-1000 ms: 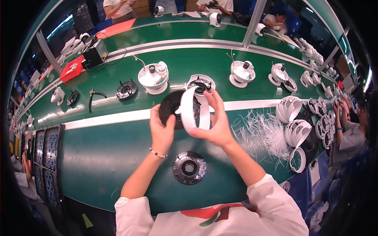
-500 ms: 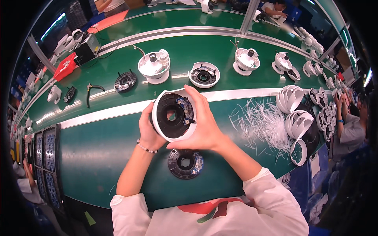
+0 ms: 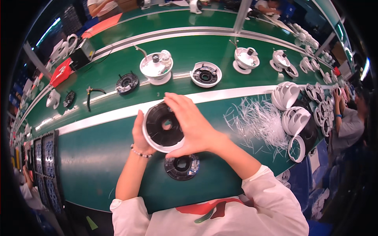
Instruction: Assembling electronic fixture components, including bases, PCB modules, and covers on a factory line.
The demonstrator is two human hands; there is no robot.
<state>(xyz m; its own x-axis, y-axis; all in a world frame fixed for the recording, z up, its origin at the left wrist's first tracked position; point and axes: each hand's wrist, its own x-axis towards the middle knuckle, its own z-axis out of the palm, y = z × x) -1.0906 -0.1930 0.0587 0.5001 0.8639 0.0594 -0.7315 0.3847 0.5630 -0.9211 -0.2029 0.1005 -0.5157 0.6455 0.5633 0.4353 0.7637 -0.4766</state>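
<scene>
Round white-rimmed black housing between both hands, above flat black disc.

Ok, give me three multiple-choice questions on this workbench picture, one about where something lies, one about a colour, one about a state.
1. Where does the black round circuit disc lie?
A. on the green table, just below the hands
B. on the red tray
C. inside a white shell

2. What colour is the rim of the held round housing?
A. red
B. white
C. yellow

3. How is the housing held?
A. lying untouched
B. in one hand
C. between left hand and right hand

Answers: A, it sits flat on the table; B, white ring around black inside; C, both hands grip its edges.
</scene>
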